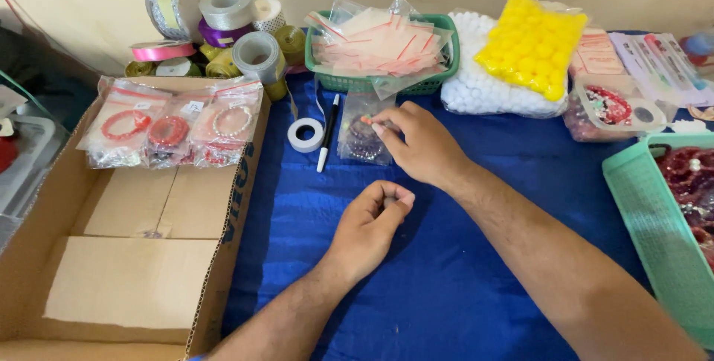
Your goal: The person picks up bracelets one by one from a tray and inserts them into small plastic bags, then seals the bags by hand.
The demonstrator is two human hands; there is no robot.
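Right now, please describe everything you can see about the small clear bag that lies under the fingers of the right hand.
The small clear bag is a thin plastic pouch with a red seal strip at its top edge. It lies flat on the blue cloth, between the black-and-white pen and the right hand. Dark, purplish beads show through it; their exact form is unclear. The right hand's fingertips press on its upper right part. The left hand rests apart from it, loosely closed.
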